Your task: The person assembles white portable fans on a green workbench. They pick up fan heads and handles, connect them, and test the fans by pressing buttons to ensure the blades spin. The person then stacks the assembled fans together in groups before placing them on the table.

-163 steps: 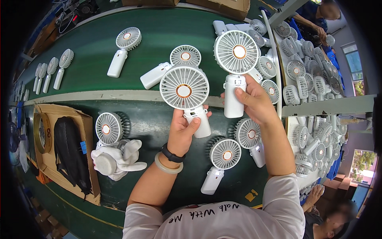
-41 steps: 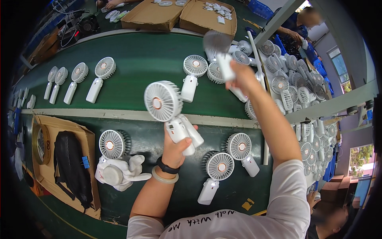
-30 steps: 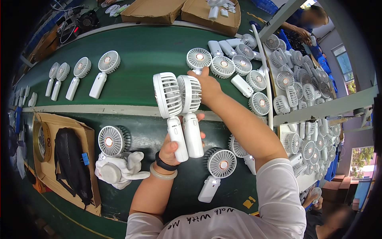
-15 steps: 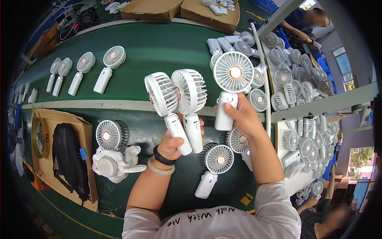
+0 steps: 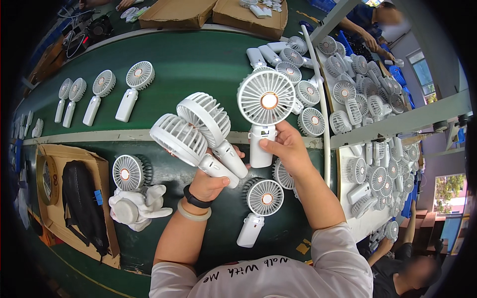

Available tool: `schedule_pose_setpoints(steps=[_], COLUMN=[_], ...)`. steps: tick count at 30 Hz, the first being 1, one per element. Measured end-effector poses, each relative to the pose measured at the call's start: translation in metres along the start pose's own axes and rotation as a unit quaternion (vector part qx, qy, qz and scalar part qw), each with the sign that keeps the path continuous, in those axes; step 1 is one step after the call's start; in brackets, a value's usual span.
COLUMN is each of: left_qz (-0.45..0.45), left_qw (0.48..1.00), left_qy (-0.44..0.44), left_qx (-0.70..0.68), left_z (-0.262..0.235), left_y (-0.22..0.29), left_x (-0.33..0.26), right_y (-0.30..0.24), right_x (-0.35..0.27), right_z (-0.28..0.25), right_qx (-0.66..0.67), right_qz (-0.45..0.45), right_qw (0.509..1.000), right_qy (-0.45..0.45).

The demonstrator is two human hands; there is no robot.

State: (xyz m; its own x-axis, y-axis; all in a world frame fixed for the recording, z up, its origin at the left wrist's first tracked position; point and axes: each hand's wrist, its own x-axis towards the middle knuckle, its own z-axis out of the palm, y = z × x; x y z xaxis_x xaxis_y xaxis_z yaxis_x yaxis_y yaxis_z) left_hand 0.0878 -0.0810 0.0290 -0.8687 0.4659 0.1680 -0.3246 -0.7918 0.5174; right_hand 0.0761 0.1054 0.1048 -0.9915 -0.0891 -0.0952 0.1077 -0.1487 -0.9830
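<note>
Two white handheld fans (image 5: 202, 116) are gripped by their handles in my left hand (image 5: 207, 185), their round heads tilted left and overlapping. My right hand (image 5: 284, 148) is closed around the handle of another white handheld fan (image 5: 269, 99), held upright with its grille and orange-ringed centre towards me. Just below, a folded handheld fan (image 5: 265, 197) lies on the green bench (image 5: 213, 238). One more fan head (image 5: 283, 175) is partly hidden behind my right forearm. Left of my left arm, a fan (image 5: 128, 172) rests beside a white rabbit-shaped figure (image 5: 139, 207).
Several fans (image 5: 103, 83) lie in a row on the green conveyor belt (image 5: 194, 54). A fan cluster (image 5: 298, 69) sits by a white rail (image 5: 318, 74). More fans fill the side table (image 5: 357, 223). A cardboard box (image 5: 112, 198) holds a black pouch and tape. Two co-workers (image 5: 370, 30) are at right.
My left hand has tipped its two fans further left and downward. My right hand has moved left with its fan. The whole view has shifted slightly.
</note>
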Motion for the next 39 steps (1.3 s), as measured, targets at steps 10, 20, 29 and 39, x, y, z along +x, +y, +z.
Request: schedule_pose_setpoints(steps=[10, 20, 29, 39], left_qz=[0.0, -0.048, -0.055, -0.068], left_qw=[0.997, 0.994, 0.997, 0.997], left_qy=[0.026, -0.084, -0.056, -0.034], left_qx=[0.067, -0.05, -0.013, 0.024], left_z=[-0.001, -0.005, -0.004, -0.006], left_y=[-0.002, 0.01, 0.007, 0.003], left_x=[0.001, -0.001, -0.001, -0.001], right_y=[0.008, 0.007, 0.008, 0.022], right_x=[0.003, -0.005, 0.018, 0.011], right_z=[0.002, 0.011, -0.043, -0.122], right_qx=[-0.026, -0.339, -0.507, -0.723], right_qz=[-0.021, -0.204, -0.245, 0.041], right_qw=[0.999, 0.901, 0.821, 0.647], right_qy=[0.017, -0.178, -0.09, 0.237])
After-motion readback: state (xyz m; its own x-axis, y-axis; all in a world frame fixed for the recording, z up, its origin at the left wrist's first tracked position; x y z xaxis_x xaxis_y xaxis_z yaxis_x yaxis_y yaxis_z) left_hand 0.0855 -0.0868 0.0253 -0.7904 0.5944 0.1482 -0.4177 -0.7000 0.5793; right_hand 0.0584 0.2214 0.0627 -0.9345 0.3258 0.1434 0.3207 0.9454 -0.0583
